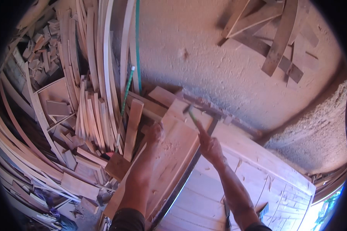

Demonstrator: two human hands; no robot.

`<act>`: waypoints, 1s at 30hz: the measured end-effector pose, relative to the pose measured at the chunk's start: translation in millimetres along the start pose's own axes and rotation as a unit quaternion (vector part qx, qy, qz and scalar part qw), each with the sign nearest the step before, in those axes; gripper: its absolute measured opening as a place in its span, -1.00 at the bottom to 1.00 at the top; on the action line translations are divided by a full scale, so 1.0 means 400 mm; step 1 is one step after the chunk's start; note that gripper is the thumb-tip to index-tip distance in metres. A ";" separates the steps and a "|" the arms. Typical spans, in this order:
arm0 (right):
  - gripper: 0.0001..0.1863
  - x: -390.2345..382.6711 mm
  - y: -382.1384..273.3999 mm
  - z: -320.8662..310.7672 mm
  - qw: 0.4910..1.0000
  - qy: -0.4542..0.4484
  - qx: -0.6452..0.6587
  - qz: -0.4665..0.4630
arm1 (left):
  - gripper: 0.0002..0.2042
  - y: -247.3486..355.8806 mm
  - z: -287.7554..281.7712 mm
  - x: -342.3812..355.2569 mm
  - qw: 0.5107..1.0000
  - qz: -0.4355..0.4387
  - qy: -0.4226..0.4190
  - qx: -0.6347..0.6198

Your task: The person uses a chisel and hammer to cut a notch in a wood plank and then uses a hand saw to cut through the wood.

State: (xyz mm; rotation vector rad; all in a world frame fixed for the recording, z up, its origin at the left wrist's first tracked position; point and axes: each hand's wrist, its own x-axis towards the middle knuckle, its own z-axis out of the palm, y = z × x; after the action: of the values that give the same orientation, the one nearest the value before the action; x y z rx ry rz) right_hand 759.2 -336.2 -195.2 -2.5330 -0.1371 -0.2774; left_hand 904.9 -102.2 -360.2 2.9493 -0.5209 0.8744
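My right hand (209, 146) is wrapped round the green handle of a hammer (192, 115). Its dark head is over the far end of a wide, pale wooden board (177, 140). At this board's left edge is my left hand (157, 133), fingers curled closed; whatever they hold, if anything, is hidden. Wood shavings are scattered on the board. Along its right side runs a dark straight edge (187, 173). Beyond that edge lies a large pale wooden panel (204, 196) with grooved lines and curled shavings.
Long wooden strips (92, 46) lean at the left beside a heap of offcuts (42, 54). A green patterned rod (127, 90) stands near my left hand. A rough plaster wall (204, 50) rises behind, with wooden pieces (275, 50) on it. Dark tools (226, 210) lie on the panel.
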 end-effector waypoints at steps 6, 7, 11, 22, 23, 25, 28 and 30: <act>-0.29 -0.022 -0.075 -0.044 0.976 0.208 0.013 -0.056 | -0.82 0.007 0.033 -0.031 0.999 -0.023 0.001 -0.037; -0.28 -0.010 -0.038 -0.006 0.998 0.054 -0.028 0.026 | -0.82 0.006 0.043 -0.054 0.999 -0.031 0.005 -0.033; -0.26 0.008 -0.019 -0.003 0.998 -0.007 -0.015 0.068 | -0.81 -0.015 0.083 -0.065 1.000 0.010 0.012 -0.016; -0.35 0.011 -0.092 -0.015 0.999 0.038 -0.020 0.025 | -0.65 0.018 -0.036 0.010 0.950 -0.190 -0.157 -0.191; -0.36 0.037 -0.147 -0.032 0.996 0.085 0.022 -0.027 | -0.60 -0.009 -0.057 0.010 0.952 -0.204 -0.147 -0.174; -0.36 0.007 -0.126 -0.021 0.965 0.241 0.095 -0.048 | -0.50 0.018 -0.063 0.013 0.954 -0.189 -0.149 -0.178; -0.34 -0.028 -0.029 0.033 0.988 0.145 0.043 -0.031 | -0.55 0.032 -0.082 0.022 0.940 -0.227 -0.160 -0.198; -0.33 -0.006 0.000 0.055 0.976 -0.117 -0.114 0.141 | -0.58 -0.003 0.039 -0.036 0.990 -0.090 -0.102 -0.047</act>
State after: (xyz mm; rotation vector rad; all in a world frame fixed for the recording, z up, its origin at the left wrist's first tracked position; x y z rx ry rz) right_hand 760.6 -323.9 -213.6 -2.7633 0.1732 0.1260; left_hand 902.2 -98.3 -381.1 2.9562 -0.2856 0.5205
